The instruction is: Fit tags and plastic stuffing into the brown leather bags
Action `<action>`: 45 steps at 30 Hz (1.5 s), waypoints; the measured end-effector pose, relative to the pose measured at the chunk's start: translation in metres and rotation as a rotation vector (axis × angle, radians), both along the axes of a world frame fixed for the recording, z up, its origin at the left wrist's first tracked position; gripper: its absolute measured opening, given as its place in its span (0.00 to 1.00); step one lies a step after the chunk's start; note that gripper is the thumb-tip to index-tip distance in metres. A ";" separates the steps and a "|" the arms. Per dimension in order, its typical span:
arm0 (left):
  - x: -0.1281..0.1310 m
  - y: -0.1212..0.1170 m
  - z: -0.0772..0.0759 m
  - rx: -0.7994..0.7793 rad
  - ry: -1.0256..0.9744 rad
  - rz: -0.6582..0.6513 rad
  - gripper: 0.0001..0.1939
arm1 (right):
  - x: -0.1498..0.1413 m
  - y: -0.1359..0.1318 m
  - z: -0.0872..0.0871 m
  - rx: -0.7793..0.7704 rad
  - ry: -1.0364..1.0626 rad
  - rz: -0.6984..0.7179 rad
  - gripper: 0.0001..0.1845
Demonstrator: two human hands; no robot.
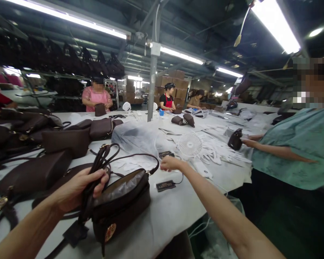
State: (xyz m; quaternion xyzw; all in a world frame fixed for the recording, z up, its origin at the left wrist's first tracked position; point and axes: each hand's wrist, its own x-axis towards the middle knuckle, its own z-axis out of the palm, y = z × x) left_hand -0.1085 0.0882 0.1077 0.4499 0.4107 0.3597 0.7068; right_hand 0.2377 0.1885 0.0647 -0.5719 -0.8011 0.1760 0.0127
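My left hand (82, 187) is closed around the gathered dark brown strap (97, 162) of a handbag. The bag (124, 205) stands on the table in front of me, its top open and pale plastic showing inside; a round gold emblem (110, 232) is on its front. To the right, my right hand (170, 164) has its fingers curled together beside the strap's loop; whatever they hold, if anything, I cannot make out. Close to it lie a black hang tag (166, 185) with a cord and a second black tag (166, 154), partly behind the hand.
Several brown bags (66, 142) crowd the table's left side. Clear plastic bags (135, 136), a small white fan (190, 145) and white strips (218, 151) lie ahead. A co-worker in green (291, 151) stands at right holding a small dark bag (235, 139). A post (152, 79) rises beyond.
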 end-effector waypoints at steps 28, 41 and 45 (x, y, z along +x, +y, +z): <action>0.002 -0.003 -0.014 -0.008 -0.138 0.118 0.19 | 0.056 0.009 -0.114 0.273 0.074 -0.347 0.08; 0.010 -0.006 -0.007 -0.013 -0.089 0.105 0.19 | 0.014 -0.021 -0.100 0.344 -0.247 -0.159 0.19; 0.009 -0.006 -0.008 -0.013 -0.095 0.125 0.16 | -0.018 -0.005 -0.104 0.322 -0.205 -0.040 0.17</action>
